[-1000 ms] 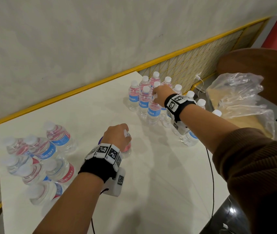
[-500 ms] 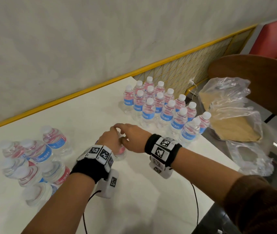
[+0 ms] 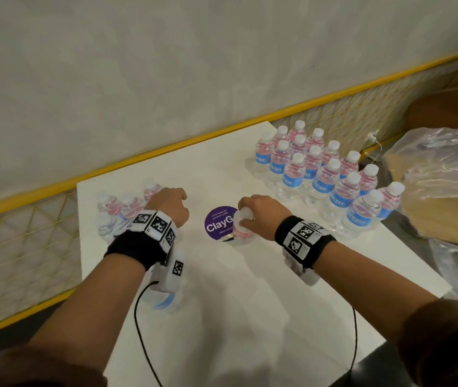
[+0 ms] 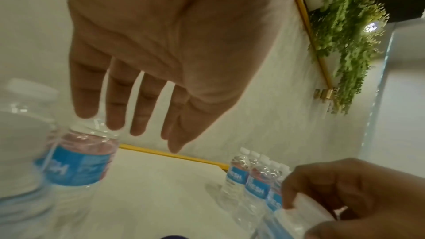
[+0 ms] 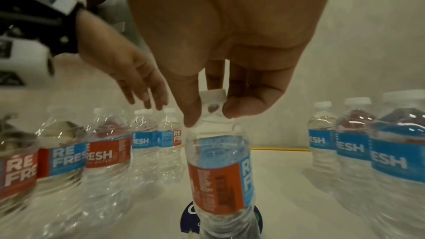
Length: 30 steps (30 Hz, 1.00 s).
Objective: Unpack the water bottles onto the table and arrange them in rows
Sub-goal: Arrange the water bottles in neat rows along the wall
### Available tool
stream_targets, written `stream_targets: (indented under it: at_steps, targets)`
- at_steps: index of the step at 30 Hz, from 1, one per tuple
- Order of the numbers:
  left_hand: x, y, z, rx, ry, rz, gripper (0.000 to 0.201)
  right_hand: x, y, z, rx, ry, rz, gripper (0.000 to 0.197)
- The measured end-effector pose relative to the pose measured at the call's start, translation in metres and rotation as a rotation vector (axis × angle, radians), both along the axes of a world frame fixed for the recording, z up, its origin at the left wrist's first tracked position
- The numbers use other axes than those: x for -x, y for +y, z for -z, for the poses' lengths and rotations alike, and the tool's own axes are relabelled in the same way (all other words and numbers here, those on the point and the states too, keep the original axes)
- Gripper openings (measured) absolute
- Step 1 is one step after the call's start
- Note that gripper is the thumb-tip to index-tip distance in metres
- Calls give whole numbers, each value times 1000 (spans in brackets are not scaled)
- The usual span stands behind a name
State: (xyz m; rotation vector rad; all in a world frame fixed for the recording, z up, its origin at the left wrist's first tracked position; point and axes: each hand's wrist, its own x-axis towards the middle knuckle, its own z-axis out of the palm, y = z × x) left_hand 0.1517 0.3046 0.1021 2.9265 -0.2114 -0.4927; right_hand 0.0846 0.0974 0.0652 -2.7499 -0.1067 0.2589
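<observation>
1. The right hand [image 3: 261,216] is pinching the white cap of a water bottle [image 5: 220,166], its grip narrow, thumb on one side and fingertips [image 5: 250,106] on the other.
2. That bottle is standing upright on the white surface [image 3: 250,303], its base lying on the edge of a round purple sticker [image 3: 218,222].
3. The left hand [image 3: 170,205] is hovering over the left cluster of bottles [image 3: 116,210], its grip wide and holding nothing, fingers [image 4: 117,101] straight and slightly spread.
4. The left cluster is standing near the surface's far left corner, partly hidden by the left wrist.
5. The arranged bottles [image 3: 320,174] are standing in rows at the far right of the surface, well apart from the held bottle.
6. A crumpled clear plastic bag [image 3: 440,174] is lying just beyond the surface's right edge.
</observation>
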Motion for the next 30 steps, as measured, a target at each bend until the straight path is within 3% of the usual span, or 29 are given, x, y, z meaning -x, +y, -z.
stream_targets:
  at_steps: [7, 15, 21, 30]
  targets:
    - [-6, 26, 24, -243, 140, 55, 39, 17, -29, -10, -35, 60, 163, 32]
    - [-9, 16, 25, -463, 159, 201, 44, 40, -82, -21, 41, 122, 275, 32]
    - [22, -28, 13, -255, 217, 239, 32, 29, -118, -26, 173, 120, 288, 38]
    - [66, -114, 19, 72, 75, 351, 32, 4, -138, -34, 266, 100, 243, 39]
